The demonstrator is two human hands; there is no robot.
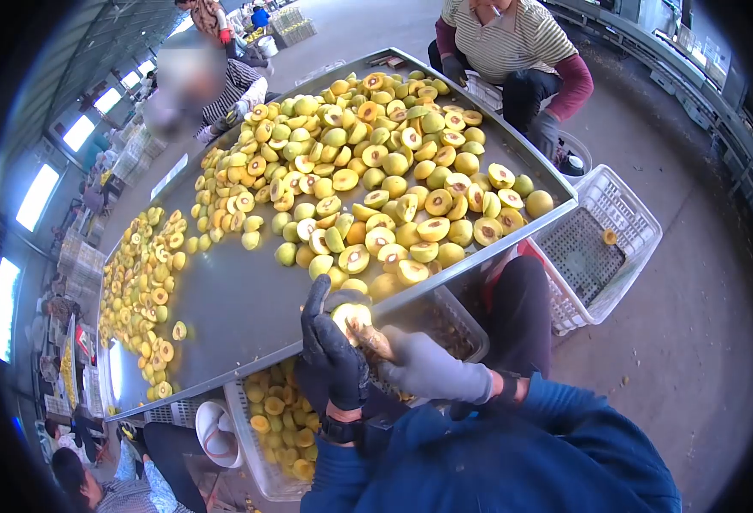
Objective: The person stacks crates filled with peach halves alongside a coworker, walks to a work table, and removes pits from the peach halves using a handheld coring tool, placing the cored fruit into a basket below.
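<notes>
My left hand (335, 355), in a dark glove, is closed round a halved yellow peach (351, 318) with its cut face toward me. My right hand (436, 368) wears a grey glove and grips a short tool with a brown handle (378, 342). The tool's tip meets the middle of the cut face; its shape is hidden there. Both hands are just off the near edge of a metal table (248, 303), where many peach halves (368, 162) lie heaped, several with brown pits showing.
A white crate (603, 248) with one peach half stands at the right. Below the table edge are a crate of peach halves (278, 419), a grey tub (462, 321) and a white bucket (218, 434). Co-workers sit across the table (513, 60), at far left and at lower left.
</notes>
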